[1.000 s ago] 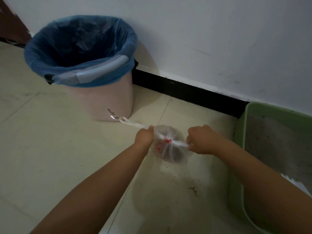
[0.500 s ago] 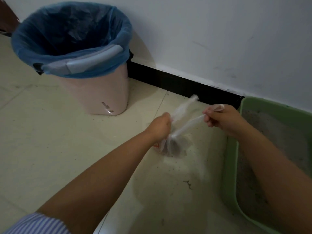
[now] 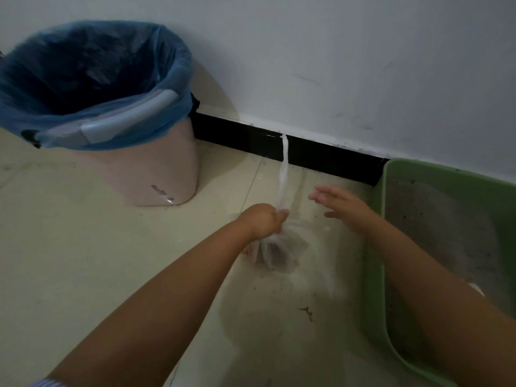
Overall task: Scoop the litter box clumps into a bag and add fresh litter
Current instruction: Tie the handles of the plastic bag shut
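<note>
Pale floor tiles meet a white wall with a black baseboard. Left hand grips the twisted neck of a small clear plastic bag of dark clumps resting on the floor. Right hand hovers beside it, fingers spread, holding nothing. A green litter box sits right; a pink bin with blue liner stands left.

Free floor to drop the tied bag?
Bare tile left of the left arm, in front of the pink bin. Crowded between the left hand, which grips the bag, and the green litter box; litter grit lies scattered there.
</note>
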{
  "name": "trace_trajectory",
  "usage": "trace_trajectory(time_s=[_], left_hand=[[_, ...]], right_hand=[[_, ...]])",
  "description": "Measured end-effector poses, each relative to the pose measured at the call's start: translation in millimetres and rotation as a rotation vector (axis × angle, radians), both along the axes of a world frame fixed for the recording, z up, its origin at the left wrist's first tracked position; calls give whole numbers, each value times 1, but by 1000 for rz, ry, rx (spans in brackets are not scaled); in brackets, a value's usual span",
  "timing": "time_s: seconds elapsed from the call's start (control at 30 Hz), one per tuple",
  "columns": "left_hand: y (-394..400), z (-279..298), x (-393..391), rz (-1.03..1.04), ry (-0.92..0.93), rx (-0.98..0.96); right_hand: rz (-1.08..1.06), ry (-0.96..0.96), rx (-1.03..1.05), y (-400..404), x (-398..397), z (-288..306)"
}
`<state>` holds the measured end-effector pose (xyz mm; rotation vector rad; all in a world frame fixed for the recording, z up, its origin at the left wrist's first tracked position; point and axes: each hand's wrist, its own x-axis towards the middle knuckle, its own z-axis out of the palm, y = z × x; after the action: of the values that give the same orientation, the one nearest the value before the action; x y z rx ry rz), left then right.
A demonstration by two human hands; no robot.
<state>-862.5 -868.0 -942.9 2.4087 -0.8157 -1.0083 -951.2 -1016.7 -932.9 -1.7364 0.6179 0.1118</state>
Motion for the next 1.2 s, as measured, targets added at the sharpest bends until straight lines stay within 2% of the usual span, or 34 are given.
trace_trajectory(time_s=[0.1, 0.17, 0.3, 0.4, 0.5, 0.57, 0.63, 0.73, 0.8, 0.83, 0.9, 0.97, 1.07, 1.13, 1.17, 1.2], left_hand=[[10, 0, 3, 74, 177, -107], [16, -2, 4, 79, 238, -140], [32, -2, 9, 89, 366, -228], [41, -1, 11, 139, 386, -320], [43, 0, 14, 159, 453, -374], [46, -3, 17, 259, 578, -418], [49, -7, 17, 336, 629, -441], [51, -10, 8, 312, 564, -427], [51, -13, 4, 295, 511, -423], [51, -14, 3, 281, 488, -424], [52, -14, 3, 255, 463, -437], [51, -13, 1, 235, 435, -468], [46, -13, -6, 255, 346, -520], [43, -17, -9, 299, 259, -534], [42, -22, -8, 339, 150, -529], [41, -27, -7, 349, -49, -532]], right_hand=[[247, 238, -99, 12, -4, -8], [433, 304, -238, 21, -8, -4], [494, 243, -344, 22, -11, 24], [499, 147, -391, 21, -6, 41], [560, 114, -326, 26, -7, 42], [665, 177, -247, 28, -12, 36], [744, 305, -168, 27, -18, 24], [840, 510, -132, 29, -26, 1], [901, 569, -285, 34, -25, -9], [892, 525, -418, 37, -24, -12], [701, 290, -654, 39, -21, -16], [551, 81, -717, 45, -17, -15], [622, 37, -745, 54, -7, -23], [581, 16, -770, 59, -2, -23], [552, 0, -758, 60, 0, -22], [546, -5, -741, 61, 0, -22]])
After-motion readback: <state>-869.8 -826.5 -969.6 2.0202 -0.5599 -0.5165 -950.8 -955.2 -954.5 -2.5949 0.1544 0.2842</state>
